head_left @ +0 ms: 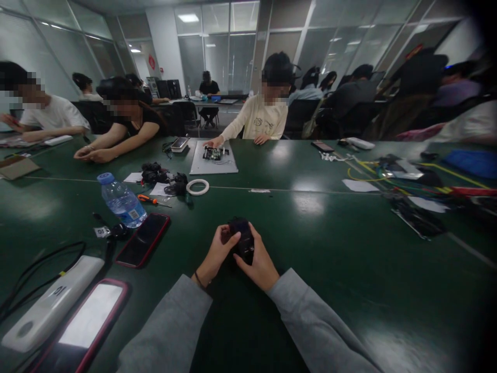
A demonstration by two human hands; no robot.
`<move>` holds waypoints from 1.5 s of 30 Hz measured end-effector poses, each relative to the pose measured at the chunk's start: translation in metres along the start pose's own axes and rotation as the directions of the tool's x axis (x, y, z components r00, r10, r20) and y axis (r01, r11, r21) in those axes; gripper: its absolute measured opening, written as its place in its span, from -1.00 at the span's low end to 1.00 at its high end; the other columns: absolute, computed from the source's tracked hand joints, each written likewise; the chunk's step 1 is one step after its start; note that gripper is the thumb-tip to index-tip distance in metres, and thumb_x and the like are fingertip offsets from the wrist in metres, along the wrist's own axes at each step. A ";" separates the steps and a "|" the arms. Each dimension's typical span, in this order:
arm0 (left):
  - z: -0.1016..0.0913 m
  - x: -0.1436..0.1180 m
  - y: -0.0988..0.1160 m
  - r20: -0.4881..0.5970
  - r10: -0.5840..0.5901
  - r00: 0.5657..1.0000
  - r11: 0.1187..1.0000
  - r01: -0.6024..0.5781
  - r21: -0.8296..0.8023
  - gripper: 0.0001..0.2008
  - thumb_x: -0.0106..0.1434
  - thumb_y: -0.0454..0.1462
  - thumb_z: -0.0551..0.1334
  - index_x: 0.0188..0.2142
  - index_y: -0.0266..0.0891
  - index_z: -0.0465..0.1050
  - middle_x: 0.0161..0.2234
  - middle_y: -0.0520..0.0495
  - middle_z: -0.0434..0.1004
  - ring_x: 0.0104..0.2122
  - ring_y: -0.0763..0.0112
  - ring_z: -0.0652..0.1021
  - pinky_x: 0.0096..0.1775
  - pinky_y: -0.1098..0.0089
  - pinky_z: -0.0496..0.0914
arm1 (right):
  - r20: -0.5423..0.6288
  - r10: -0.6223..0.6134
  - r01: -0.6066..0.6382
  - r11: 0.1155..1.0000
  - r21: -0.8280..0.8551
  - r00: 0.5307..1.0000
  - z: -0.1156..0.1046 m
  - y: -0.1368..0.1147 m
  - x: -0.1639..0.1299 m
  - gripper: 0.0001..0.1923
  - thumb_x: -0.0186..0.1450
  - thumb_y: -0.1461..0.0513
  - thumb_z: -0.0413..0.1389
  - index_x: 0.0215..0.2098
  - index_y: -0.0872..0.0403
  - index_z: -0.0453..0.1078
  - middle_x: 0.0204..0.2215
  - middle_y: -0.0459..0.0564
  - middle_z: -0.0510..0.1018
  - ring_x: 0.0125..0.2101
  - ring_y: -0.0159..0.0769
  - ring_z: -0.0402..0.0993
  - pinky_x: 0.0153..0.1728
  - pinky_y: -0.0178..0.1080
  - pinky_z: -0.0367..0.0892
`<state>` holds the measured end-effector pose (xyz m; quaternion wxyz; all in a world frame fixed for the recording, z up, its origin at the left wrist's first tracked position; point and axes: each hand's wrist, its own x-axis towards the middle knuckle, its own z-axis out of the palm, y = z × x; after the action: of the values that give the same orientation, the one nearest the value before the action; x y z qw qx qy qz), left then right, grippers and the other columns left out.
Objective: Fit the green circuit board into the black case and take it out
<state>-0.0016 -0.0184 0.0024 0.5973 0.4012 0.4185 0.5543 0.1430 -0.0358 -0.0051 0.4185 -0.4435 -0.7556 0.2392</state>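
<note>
Between my two hands is a small black device (245,242) with a dark face and small light marks near its lower end; its exact kind is unclear. My left hand (219,251) grips its left side, thumb laid across the front. On the opposite side, my right hand (259,261) wraps its fingers behind the device, thumb near the lower edge. Both hands are closed on it, just above the green table (330,269). Fingers behind the device are hidden. Left of my hands lies a dark phone with a red case (143,241).
A water bottle (122,199), an orange screwdriver (153,200), a white ring (198,187) and black cables (155,173) lie to the left. Nearer are a white power strip-like bar (54,303) and a pink-cased phone (83,326). Across the table, a person (260,116) touches a circuit board (215,153).
</note>
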 end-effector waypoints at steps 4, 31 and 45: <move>-0.002 0.001 -0.002 0.024 -0.023 0.999 0.999 0.024 -0.043 -0.64 0.12 -0.08 0.27 -0.17 -0.23 0.30 -0.19 -0.08 0.44 -0.20 0.41 0.47 -0.09 0.30 0.32 | -0.074 -0.031 0.024 0.995 -0.094 0.997 -0.001 0.001 -0.001 -0.21 0.26 0.21 0.06 0.32 0.06 -0.27 0.20 0.15 0.08 0.18 -0.08 0.08 0.18 0.04 0.11; 0.012 0.006 -0.020 0.033 -0.088 0.996 0.940 0.094 -0.328 -0.54 0.15 0.04 0.19 -0.08 -0.19 0.35 -0.08 -0.13 0.45 -0.01 0.26 0.42 0.01 0.25 0.31 | -0.206 0.213 -0.158 0.954 0.255 0.955 0.011 -0.002 0.001 -0.51 0.22 0.15 0.13 0.05 0.00 0.05 -0.06 0.06 0.33 -0.04 -0.18 0.33 -0.02 -0.12 0.29; 0.011 -0.001 -0.008 -0.013 -0.146 0.989 0.922 0.132 -0.364 -0.58 0.10 -0.05 0.28 -0.10 -0.19 0.35 -0.17 -0.10 0.48 -0.21 0.34 0.51 -0.17 0.36 0.36 | -0.198 0.127 -0.095 0.982 0.166 0.972 0.008 -0.002 0.001 -0.56 0.24 0.14 0.09 0.04 0.03 0.11 -0.09 0.05 0.31 -0.09 -0.20 0.32 -0.07 -0.13 0.30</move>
<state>0.0114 -0.0202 -0.0017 0.6903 0.2422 0.3483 0.5861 0.1352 -0.0359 -0.0078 0.5142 -0.4738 -0.6608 0.2729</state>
